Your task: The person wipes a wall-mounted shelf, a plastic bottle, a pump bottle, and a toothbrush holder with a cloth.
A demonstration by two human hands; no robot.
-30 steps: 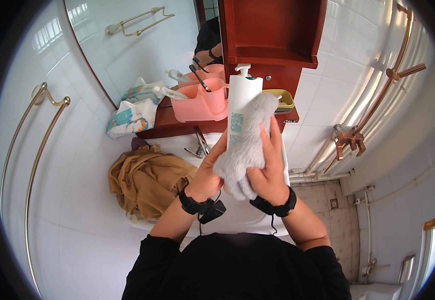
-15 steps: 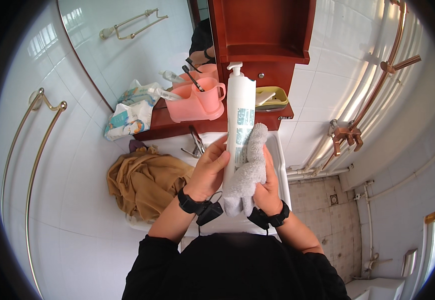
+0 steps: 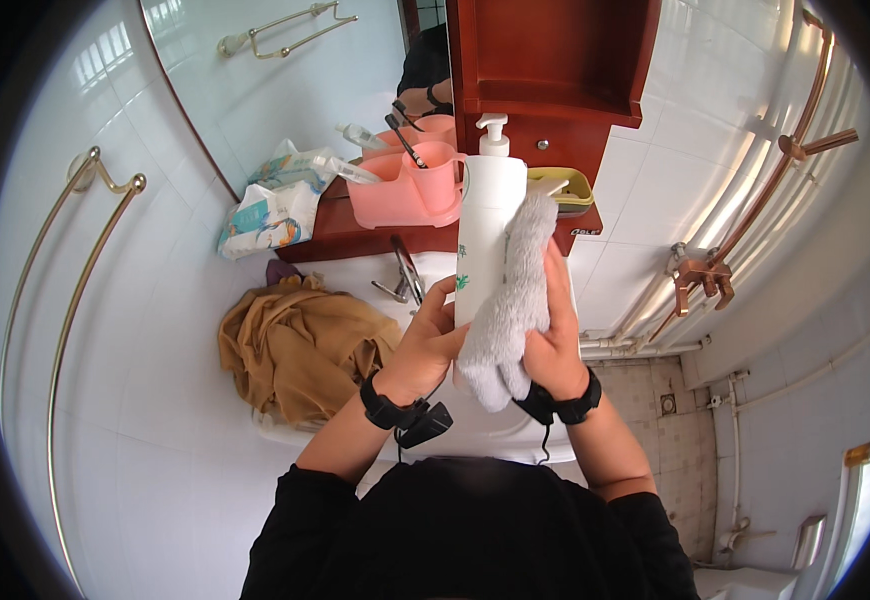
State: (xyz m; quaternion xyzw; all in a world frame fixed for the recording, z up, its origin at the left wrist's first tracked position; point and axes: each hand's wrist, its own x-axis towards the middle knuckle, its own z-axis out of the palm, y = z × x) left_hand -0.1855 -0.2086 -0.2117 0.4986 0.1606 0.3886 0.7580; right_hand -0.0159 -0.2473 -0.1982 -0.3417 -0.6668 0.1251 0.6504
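The white pump bottle [image 3: 487, 215] is held up in both hands above the washbasin [image 3: 475, 436], in front of the front edge of the red-brown wooden shelf [image 3: 340, 240], its pump head [image 3: 493, 124] pointing away from the person. The left hand [image 3: 420, 345] is curled around the bottle's left side low down, fingers reaching underneath. The right hand [image 3: 557, 345] pinches a grey fluffy cloth [image 3: 515, 305] between thumb and extended fingers, pressing it along the bottle's right side. The bottle looks like smooth, fairly stiff plastic that would give a little under a squeeze; how full it is cannot be told, so its weight could be light or considerable. Bare plastic would probably turn slippery if wet, while the soft, limp cloth should add friction but may slide or bunch. The surest hold is likely around the broad body toward the base, as the left hand has it, with the other palm backing the cloth. The narrow pump neck seems the weakest place to grip, since the head could twist or press down. Breakage looks unlikely.
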